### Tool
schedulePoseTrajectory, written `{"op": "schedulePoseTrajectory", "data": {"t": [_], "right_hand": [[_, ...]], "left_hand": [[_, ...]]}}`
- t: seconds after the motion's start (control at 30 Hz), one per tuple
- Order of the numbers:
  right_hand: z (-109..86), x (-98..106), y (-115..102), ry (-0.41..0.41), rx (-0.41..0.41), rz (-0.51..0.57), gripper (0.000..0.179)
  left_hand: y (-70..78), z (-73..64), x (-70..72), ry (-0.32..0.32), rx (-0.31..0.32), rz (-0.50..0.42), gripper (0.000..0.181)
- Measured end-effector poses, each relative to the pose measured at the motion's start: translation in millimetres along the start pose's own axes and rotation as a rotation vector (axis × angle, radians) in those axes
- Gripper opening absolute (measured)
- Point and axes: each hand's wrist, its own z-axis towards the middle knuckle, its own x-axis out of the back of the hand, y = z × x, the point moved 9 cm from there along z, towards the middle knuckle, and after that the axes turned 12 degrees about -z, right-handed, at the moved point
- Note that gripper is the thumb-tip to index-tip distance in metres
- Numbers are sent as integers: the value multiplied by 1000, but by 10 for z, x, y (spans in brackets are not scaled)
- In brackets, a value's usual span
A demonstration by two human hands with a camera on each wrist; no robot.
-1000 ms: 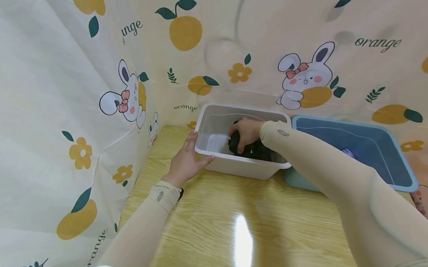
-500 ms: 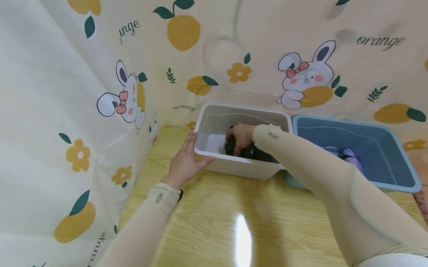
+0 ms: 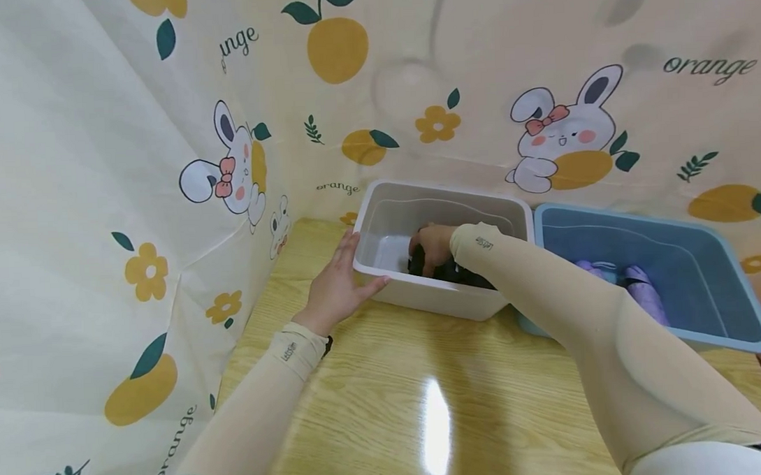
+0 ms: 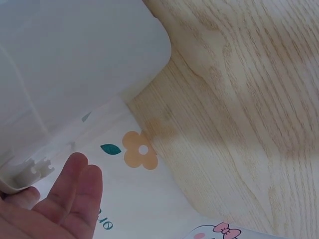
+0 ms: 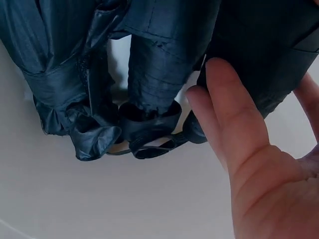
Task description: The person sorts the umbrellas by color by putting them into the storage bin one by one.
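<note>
Several dark folded umbrellas [image 5: 164, 30] lie side by side in the white bin [image 3: 433, 291], their fabric wrapped and a wrist strap loop showing at the ends. Reaching down into that bin, my right hand [image 3: 434, 244] grips the leftmost dark umbrella [image 3: 417, 261]; in the right wrist view its fingers lie along one side and the thumb on the other. At the bin's near left corner, my left hand [image 3: 338, 289] rests with fingers straight along the outer wall and thumb at the front rim. The left wrist view shows its fingers [image 4: 79, 194] extended beside the bin wall.
A blue bin [image 3: 703, 282] stands right of the white one, holding a folded purple umbrella [image 3: 645, 294] with a dark band and other purple and light-blue items partly behind my right forearm. Patterned cloth [image 3: 407, 104] hangs behind and at left of the wooden table [image 3: 386, 398].
My right hand has shifted slightly left and lower in the white bin, staying on the dark umbrella. The right forearm has uncovered more of the blue bin. My left hand keeps its place.
</note>
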Motion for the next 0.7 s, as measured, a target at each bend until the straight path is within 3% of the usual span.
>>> {"op": "schedulePoseTrajectory", "data": {"t": [0.23,0.5,0.7], "right_hand": [[83,-53,10,-4,-17,-41,65],[224,-199,1,-99,-35,-103,64],[272,-189,-19,-86,-26,-87,63]], "left_hand": [[36,2,15,4,-8,-1,105],[18,-7,-6,1,-6,6,105],[3,2,14,17,-16,18,105]]}}
